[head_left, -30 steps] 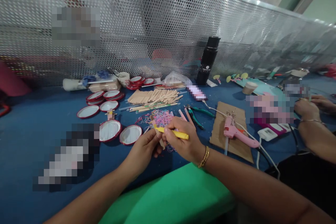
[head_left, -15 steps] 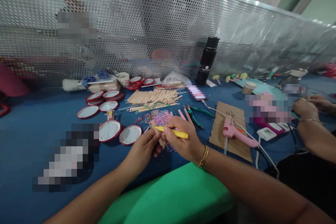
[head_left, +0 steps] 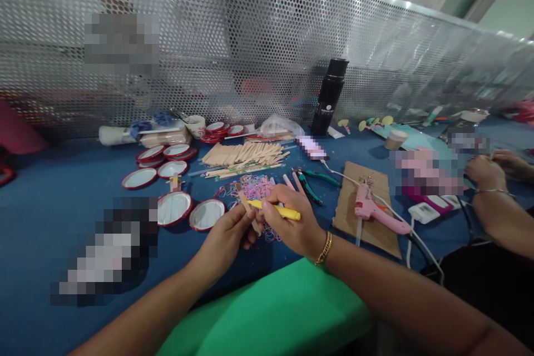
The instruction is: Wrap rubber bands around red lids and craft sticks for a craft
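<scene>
My left hand [head_left: 228,233] pinches a wooden craft stick [head_left: 242,194] between thumb and fingers, the stick tilted, its upper end darker brown. In my right hand [head_left: 292,222] is a yellow marker [head_left: 286,212], gripped like a pen, its tip end at or very close to the stick; whether they touch I cannot tell. Behind and beneath both hands lies a heap of thin pastel rubber bands [head_left: 254,182]. To the left rest red-rimmed jar lids [head_left: 207,214], and a pile of craft sticks [head_left: 246,153] lies beyond the heap.
Teal-handled pliers [head_left: 311,186] lie right of the bands. A pink glue gun [head_left: 375,214] sits on cardboard [head_left: 344,211], its white cable trailing. A black bottle [head_left: 330,97] stands by the perforated metal screen [head_left: 267,28]. Another person's hands [head_left: 488,172] are at far right.
The marker's tip has shifted very slightly to the right along with my right hand's fingers. My left hand and the craft stick look almost the same.
</scene>
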`<state>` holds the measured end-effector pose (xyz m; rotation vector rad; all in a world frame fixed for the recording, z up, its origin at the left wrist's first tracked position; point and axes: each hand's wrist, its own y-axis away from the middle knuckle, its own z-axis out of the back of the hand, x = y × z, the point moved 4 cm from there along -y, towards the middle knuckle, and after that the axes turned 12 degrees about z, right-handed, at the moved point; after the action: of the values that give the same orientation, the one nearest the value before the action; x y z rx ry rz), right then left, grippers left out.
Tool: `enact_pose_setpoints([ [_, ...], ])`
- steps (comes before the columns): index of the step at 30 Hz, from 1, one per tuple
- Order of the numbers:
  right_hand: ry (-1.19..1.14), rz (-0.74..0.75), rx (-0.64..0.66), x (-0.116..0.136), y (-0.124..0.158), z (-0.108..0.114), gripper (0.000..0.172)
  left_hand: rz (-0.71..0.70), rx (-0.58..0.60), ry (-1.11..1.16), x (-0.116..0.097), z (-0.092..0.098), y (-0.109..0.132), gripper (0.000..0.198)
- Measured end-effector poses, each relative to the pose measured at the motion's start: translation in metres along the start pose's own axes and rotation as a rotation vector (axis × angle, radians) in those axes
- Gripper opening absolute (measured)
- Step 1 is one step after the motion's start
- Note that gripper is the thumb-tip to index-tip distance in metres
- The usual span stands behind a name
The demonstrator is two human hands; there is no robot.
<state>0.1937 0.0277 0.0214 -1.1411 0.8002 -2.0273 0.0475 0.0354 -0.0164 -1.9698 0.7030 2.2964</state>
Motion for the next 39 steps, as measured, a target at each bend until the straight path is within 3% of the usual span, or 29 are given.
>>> enact_pose_setpoints([
  [5,0.011,0.011,0.05,-0.0001,-0.0015,-0.0016,0.018,0.003,-0.004,0.0,-0.001,-0.0005,0.0016,0.04],
  [12,-0.022,-0.022,-0.046,-0.0025,-0.002,0.0052,0.012,0.022,0.013,0.046,-0.0032,-0.0009,0.0023,0.038],
  [15,-0.093,0.001,-0.025,0.0014,-0.0025,0.0038,0.01,0.023,0.016,0.054,-0.0025,-0.0009,0.0013,0.04],
  [23,-0.109,-0.149,0.016,-0.0012,0.0015,-0.001,0.002,0.029,0.003,0.032,-0.0009,-0.0011,-0.0003,0.042],
  [29,-0.116,-0.097,0.043,0.0013,0.0013,-0.0022,0.005,0.01,0.0,0.024,-0.0011,-0.0021,-0.0002,0.043],
  [39,-0.129,-0.133,0.039,-0.0048,0.0013,-0.0015,0.005,0.014,0.001,0.019,-0.0007,-0.001,-0.0003,0.042],
])
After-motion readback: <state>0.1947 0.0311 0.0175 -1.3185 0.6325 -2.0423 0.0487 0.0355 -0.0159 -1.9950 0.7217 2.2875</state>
